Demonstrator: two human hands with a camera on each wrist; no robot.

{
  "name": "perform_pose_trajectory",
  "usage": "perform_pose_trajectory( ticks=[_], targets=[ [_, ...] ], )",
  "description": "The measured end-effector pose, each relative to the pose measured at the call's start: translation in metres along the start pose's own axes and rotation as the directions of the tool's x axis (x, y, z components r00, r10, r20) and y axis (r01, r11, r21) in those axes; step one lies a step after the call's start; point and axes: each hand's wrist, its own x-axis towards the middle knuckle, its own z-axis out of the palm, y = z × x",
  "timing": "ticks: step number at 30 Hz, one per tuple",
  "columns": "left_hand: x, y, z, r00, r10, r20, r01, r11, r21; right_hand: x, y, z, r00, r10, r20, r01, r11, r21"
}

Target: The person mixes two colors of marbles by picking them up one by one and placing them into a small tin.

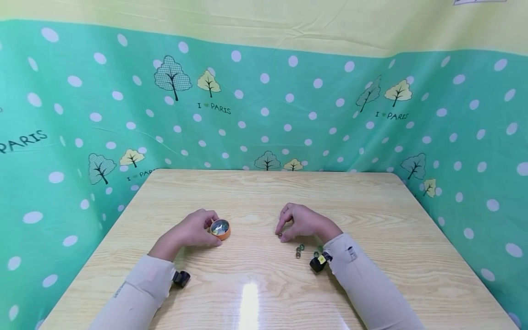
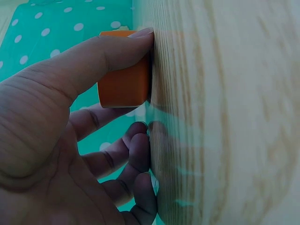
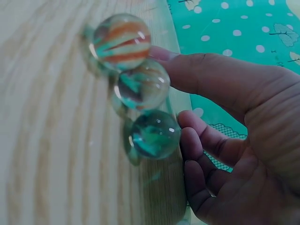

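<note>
On the left of the table my left hand (image 1: 193, 230) grips a small round orange container (image 1: 225, 236), thumb on its near side and fingers around the far side. A shiny inside with a few glass marbles shows from above. In the left wrist view the orange wall (image 2: 124, 86) stands upright on the wood. Right of the middle, my right hand (image 1: 303, 222) pinches a small brownish marble (image 1: 280, 235) between thumb and fingers, low over the table. The right wrist view has an orange-striped marble (image 3: 123, 42), a clear one (image 3: 143, 84) and a green one (image 3: 155, 134) before the hand, hiding the pinched marble.
Several loose marbles (image 1: 298, 255) lie on the wooden table (image 1: 264, 284) beside and beneath the right wrist. A black wrist camera (image 1: 317, 264) sits close to them, another (image 1: 181, 278) on the left sleeve. Green dotted cloth (image 1: 264, 101) hangs behind and along both sides.
</note>
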Motion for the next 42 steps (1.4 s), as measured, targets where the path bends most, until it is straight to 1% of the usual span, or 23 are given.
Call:
perform_pose_trajectory(
  ticks=[10,20,28,32,42],
  targets=[
    [0.0001,0.0012,-0.0022,1.0,-0.002,-0.001,0.002,1.0,0.01,0.0029,0.0014,0.0006,1.0,0.011,-0.009,-0.011,0.999,-0.031],
    [0.0013,0.0008,-0.0027,1.0,-0.002,0.002,0.002,1.0,0.013,0.0024,0.0007,-0.001,1.0,-0.001,-0.01,0.001,1.0,-0.027],
    [0.0022,0.0004,-0.0033,1.0,0.0,0.004,0.0,1.0,0.012,0.0033,-0.0007,0.0003,0.999,0.03,-0.029,-0.03,0.999,-0.022],
    [0.0032,-0.0009,-0.0034,1.0,0.0,0.006,0.0,1.0,0.012,0.0039,-0.0014,0.0005,0.999,0.017,-0.037,-0.019,0.999,-0.05],
    [0.0039,-0.0001,-0.0044,1.0,-0.014,0.011,0.014,1.0,0.01,0.0046,-0.001,-0.0002,0.999,0.01,-0.049,-0.012,0.998,-0.058]
  ],
)
